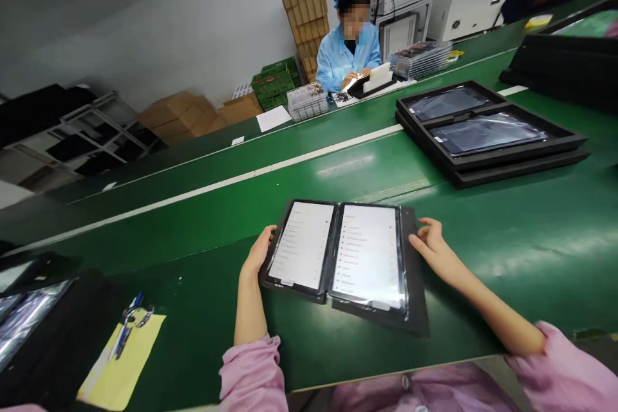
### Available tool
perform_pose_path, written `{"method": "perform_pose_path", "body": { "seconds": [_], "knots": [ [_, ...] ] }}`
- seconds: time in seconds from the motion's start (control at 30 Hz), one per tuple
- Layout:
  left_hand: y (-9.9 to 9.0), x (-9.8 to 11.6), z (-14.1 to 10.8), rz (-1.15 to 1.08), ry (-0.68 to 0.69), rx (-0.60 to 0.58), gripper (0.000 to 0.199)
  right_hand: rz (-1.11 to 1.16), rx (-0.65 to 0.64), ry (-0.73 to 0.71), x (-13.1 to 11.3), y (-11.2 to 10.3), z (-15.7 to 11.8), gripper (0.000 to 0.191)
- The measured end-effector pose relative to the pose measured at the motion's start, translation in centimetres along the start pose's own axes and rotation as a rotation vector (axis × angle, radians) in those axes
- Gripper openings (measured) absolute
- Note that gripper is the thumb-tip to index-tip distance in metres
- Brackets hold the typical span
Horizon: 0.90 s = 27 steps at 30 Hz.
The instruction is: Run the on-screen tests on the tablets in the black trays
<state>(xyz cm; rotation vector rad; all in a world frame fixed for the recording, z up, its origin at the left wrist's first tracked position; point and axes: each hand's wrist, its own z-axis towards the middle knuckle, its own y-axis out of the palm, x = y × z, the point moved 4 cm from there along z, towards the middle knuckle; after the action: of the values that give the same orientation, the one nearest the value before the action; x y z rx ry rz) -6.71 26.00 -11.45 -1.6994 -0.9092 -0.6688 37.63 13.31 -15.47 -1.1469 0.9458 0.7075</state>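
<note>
Two tablets with lit white screens lie side by side in a black foam tray on the green table: the left tablet (302,244) and the right tablet (368,256). Clear film shows on the right one's edges. My left hand (261,250) grips the left edge of the tray, its fingers partly hidden behind it. At the opposite side, my right hand (433,248) is beside the tray's dark right border (416,283), thumb and fingers apart; it seems to touch the border lightly at most.
Stacked black trays (512,170) with two dark-screened tablets stand at the right. Yellow paper (128,360) with pens and scissors (138,317) lies at the left, beside more black trays. Across the green table (217,219), a person in blue (350,55) works near plastic trays (420,59).
</note>
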Motion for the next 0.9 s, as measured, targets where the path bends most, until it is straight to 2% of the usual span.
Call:
{"method": "perform_pose_path", "body": {
  "seconds": [0.07,0.13,0.23,0.3,0.33,0.4,0.43,0.5,0.57,0.63,0.7,0.73,0.8,0.9],
  "knots": [
    [0.0,-0.3,-0.8,0.039,-0.038,-0.042,0.076,-0.043,0.046,-0.032,0.8,0.3,2.9,0.069],
    [0.2,-0.7,-1.8,0.080,-0.080,-0.109,0.071,-0.046,0.033,-0.021,1.6,0.3,4.5,0.069],
    [0.5,-1.3,-3.5,0.127,-0.145,-0.209,0.067,-0.114,-0.060,-0.021,1.8,-0.2,5.1,0.073],
    [0.4,-1.5,-4.4,0.135,-0.171,-0.243,0.062,-0.262,-0.087,-0.075,0.7,-0.5,5.2,0.074],
    [0.3,-1.5,-4.6,0.129,-0.146,-0.220,0.058,-0.364,-0.072,-0.128,-0.3,-0.5,5.3,0.073],
    [0.0,-0.9,-4.7,0.113,0.003,-0.108,0.058,-0.557,-0.046,-0.308,-3.2,0.2,5.0,0.065],
    [0.0,-0.5,-4.7,0.108,0.102,-0.049,0.067,-0.624,-0.075,-0.431,-4.7,0.9,4.6,0.058],
    [0.7,0.1,-4.5,0.110,0.253,-0.006,0.091,-0.664,-0.240,-0.694,-7.3,2.9,3.0,0.043],
    [2.2,0.3,-4.3,0.124,0.274,-0.056,0.104,-0.634,-0.398,-0.853,-8.6,4.3,1.1,0.037],
    [3.7,0.3,-4.0,0.149,0.248,-0.073,0.112,-0.607,-0.443,-0.883,-8.8,4.5,0.1,0.032],
    [4.7,0.4,-3.8,0.163,0.237,-0.038,0.124,-0.588,-0.393,-0.874,-8.3,3.6,0.1,0.019],
    [5.0,0.4,-3.7,0.140,0.236,-0.025,0.127,-0.573,-0.346,-0.870,-7.9,2.8,0.5,0.021],
    [5.2,0.3,-3.6,0.021,0.235,-0.045,0.117,-0.516,-0.242,-0.850,-7.2,1.3,1.5,0.034],
    [4.5,-0.1,-3.8,-0.139,0.222,-0.181,0.099,-0.397,-0.170,-0.794,-6.4,0.0,2.6,0.046]
  ]
}}
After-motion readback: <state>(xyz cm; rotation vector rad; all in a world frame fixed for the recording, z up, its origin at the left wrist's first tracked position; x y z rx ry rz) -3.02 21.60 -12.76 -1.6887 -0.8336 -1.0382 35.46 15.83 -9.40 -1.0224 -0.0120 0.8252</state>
